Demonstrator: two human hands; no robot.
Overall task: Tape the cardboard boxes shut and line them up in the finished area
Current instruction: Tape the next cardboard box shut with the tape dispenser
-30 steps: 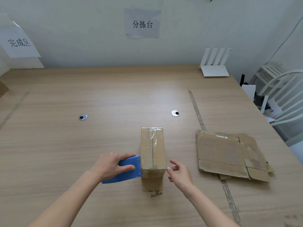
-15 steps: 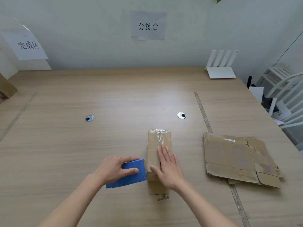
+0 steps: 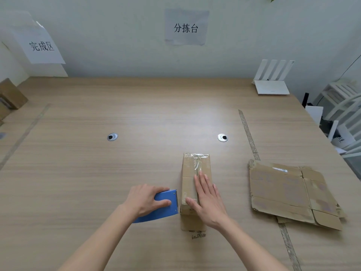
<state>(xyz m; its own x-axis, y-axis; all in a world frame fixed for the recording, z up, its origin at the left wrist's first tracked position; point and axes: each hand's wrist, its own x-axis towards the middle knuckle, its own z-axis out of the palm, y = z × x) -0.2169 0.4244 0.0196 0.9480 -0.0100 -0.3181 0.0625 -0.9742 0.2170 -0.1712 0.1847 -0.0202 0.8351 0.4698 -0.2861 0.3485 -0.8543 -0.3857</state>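
Cardboard, brown and taped along its top seam: your box (image 3: 196, 178) stands on the wooden table (image 3: 136, 118) near its front middle, long side running away from you. Your right hand (image 3: 209, 202) lies flat on the box's near half, fingers straight and pressing the tape. Your left hand (image 3: 145, 200) grasps the blue tape dispenser (image 3: 166, 207), whose toothed edge sits just beside the box's left face.

To the right, apart from the box, a flattened carton (image 3: 289, 192) lies partly over a tape line (image 3: 249, 133) on the tabletop. Two round cable holes (image 3: 112, 137) sit beyond the box. A white router (image 3: 272, 83) stands at the far right corner, white chairs (image 3: 343, 114) past the right edge.

At the far left edge, under the sign (image 3: 42, 45) on the wall, another cardboard box (image 3: 11, 96) rests. The stretch of table between it and your box is open.
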